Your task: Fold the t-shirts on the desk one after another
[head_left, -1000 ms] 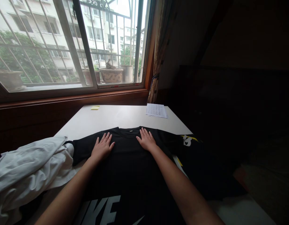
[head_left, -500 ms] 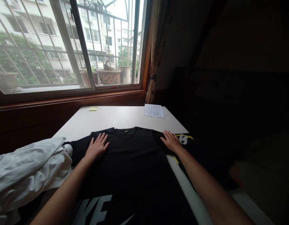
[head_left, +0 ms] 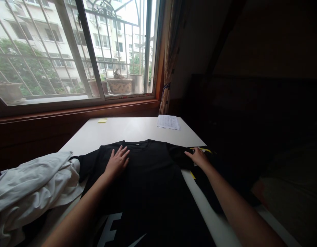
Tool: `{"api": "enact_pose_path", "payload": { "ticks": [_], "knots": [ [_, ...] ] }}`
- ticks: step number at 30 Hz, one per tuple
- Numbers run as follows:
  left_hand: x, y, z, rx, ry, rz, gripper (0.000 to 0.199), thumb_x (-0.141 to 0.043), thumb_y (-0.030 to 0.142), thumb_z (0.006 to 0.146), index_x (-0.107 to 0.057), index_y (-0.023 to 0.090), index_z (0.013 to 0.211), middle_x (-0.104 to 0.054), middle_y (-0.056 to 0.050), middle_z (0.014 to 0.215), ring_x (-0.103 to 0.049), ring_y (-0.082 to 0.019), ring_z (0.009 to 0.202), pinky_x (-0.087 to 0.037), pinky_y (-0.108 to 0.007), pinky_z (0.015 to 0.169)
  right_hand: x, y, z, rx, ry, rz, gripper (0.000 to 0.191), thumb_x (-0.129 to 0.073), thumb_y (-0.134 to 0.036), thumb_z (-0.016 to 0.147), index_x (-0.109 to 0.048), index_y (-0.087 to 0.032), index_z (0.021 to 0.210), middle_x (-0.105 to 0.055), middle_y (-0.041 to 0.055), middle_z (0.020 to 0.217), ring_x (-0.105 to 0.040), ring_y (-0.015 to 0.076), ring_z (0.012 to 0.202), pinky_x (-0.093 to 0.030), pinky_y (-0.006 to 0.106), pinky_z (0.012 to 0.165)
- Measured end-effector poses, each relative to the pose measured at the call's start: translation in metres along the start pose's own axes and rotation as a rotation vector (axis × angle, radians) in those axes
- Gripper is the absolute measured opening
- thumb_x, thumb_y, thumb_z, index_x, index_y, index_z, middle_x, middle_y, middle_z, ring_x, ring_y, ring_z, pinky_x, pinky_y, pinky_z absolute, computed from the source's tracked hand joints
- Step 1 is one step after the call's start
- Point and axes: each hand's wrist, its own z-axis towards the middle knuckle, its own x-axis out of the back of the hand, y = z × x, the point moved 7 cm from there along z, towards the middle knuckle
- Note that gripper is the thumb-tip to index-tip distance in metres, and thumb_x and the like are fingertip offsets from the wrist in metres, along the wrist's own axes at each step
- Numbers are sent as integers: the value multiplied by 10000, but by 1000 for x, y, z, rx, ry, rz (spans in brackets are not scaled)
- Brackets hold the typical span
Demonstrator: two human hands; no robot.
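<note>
Black T-shirt face up on white surface, collar toward far edge; hem cut off by lower frame edge, chest print part hidden behind left forearm. Left hand palm down on shirt beside collar, fingers spread apart, arm stretched forward. Right hand at right sleeve's end, wrist bent, thumb pointing inward; fingers curled, cannot tell whether pinching fabric. Dark yellow-trimmed garment beyond, outline lost in shadow.
</note>
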Motion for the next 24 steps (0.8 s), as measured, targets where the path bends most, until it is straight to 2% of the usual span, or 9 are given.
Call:
{"api": "enact_pose_path", "payload": {
  "ticks": [3,6,8,10,13,18,24],
  "knots": [
    [-1,84,8,-218,-13,-132,476,-424,333,1015,-493,236,1476,-453,-70,1579,-273,-275,1524,-217,-570,1231,-7,5,0,-74,-81,40,651,-763,-545,704,-586,-164,1202,-702,172,1049,-697,328,928,-544,434,785],
    [-6,169,9,-390,-27,-267,518,-455,407,1009,-455,242,1499,-442,-75,1586,-287,-274,1519,-256,-558,1223,-9,2,-1,-89,-104,99,640,-781,-430,688,-559,-184,1236,-722,129,978,-708,291,820,-554,401,720],
    [-12,213,8,-456,-35,-322,579,-451,481,1006,-408,236,1529,-403,-93,1607,-278,-285,1522,-256,-572,1219,-6,-3,-2,-76,-83,147,605,-749,-375,716,-542,-209,1259,-722,109,995,-706,266,813,-556,379,721],
    [-20,241,6,-477,-58,-344,622,-421,528,1009,-378,217,1545,-374,-110,1619,-274,-297,1522,-248,-595,1215,-2,-8,-3,-55,-52,197,573,-708,-348,751,-530,-229,1282,-715,100,1035,-706,246,841,-556,359,748],
    [-27,257,4,-478,-87,-342,634,-368,550,1019,-369,204,1550,-364,-109,1624,-268,-309,1523,-212,-627,1219,4,-15,-3,-28,-21,265,577,-657,-335,785,-508,-237,1334,-697,100,1098,-700,242,902,-554,360,804],
    [-25,257,3,-503,-117,-346,622,-343,564,1021,-358,248,1557,-364,-50,1629,-222,-340,1533,-166,-710,1198,12,-25,-1,25,-9,357,641,-618,-354,792,-480,-234,1406,-652,107,1185,-675,253,997,-539,389,887],
    [-18,260,1,-566,-140,-351,557,-392,531,1021,-365,344,1544,-423,-16,1599,-198,-387,1531,-143,-831,1112,24,-45,-5,130,4,508,648,-595,-403,813,-463,-253,1429,-627,85,1186,-672,226,930,-549,382,860]
  ]
}}
